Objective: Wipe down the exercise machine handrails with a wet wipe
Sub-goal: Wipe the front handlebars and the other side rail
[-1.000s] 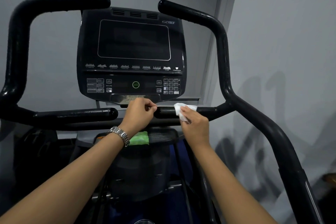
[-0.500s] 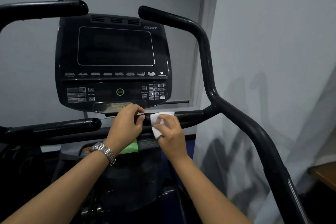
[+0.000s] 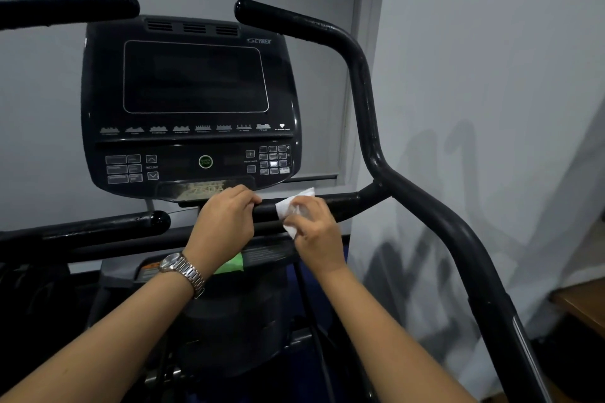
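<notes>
Our right hand (image 3: 315, 234) presses the wet wipe (image 3: 288, 206) onto the short inner handrail (image 3: 345, 203), fingers curled over it and the wipe draped across the bar. Our left hand (image 3: 226, 222) grips the bar's end, just beside the wipe.

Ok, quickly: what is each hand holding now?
Left hand: grips the end of the inner handrail.
Right hand: holds the wet wipe on that handrail.

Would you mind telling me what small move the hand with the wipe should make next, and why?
Probably slide the wet wipe rightward along the short handrail toward its joint with the tall rail. The right hand holds it on the bar beside the left hand, which grips the bar's end, so only that stretch is free.
</notes>
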The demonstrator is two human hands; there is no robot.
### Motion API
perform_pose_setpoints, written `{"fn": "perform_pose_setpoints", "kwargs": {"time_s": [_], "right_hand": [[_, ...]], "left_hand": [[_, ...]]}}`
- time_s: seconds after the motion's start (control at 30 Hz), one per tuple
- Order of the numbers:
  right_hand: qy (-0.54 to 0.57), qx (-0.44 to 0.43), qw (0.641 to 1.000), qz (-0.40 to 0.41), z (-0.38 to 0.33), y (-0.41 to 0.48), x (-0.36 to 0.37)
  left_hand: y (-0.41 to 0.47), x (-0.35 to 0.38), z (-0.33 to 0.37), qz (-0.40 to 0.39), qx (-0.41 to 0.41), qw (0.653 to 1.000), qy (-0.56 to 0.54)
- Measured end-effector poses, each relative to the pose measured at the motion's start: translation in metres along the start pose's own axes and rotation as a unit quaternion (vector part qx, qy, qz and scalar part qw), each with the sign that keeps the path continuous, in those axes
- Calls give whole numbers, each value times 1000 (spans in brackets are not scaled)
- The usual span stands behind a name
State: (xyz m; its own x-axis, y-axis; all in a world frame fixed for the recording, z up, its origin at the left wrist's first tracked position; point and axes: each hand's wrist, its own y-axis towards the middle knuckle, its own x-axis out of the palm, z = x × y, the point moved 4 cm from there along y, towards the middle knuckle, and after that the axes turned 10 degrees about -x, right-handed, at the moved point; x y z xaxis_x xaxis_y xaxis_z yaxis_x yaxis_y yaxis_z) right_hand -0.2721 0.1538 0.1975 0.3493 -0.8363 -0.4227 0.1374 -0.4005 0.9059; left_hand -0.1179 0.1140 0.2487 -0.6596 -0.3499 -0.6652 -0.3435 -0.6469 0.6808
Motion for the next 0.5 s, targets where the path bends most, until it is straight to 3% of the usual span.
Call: {"fn": "perform_pose_setpoints", "kwargs": {"time_s": [0.2,0.3,0.43,0.5], "right_hand": [[-54,106,992,48,60,-21,-32],[-23,162,986,41,56,-20,-28],[36,89,995,-12,18,-12,-15],[42,100,994,11,27,-11,-23]], "left_hand": [[-1,1,-1,4,-2,1000,0],[0,3,0,6,-1,1000,6],[1,3,1,3,1,1000,12],[0,2,1,2,2,1000,14]]}}
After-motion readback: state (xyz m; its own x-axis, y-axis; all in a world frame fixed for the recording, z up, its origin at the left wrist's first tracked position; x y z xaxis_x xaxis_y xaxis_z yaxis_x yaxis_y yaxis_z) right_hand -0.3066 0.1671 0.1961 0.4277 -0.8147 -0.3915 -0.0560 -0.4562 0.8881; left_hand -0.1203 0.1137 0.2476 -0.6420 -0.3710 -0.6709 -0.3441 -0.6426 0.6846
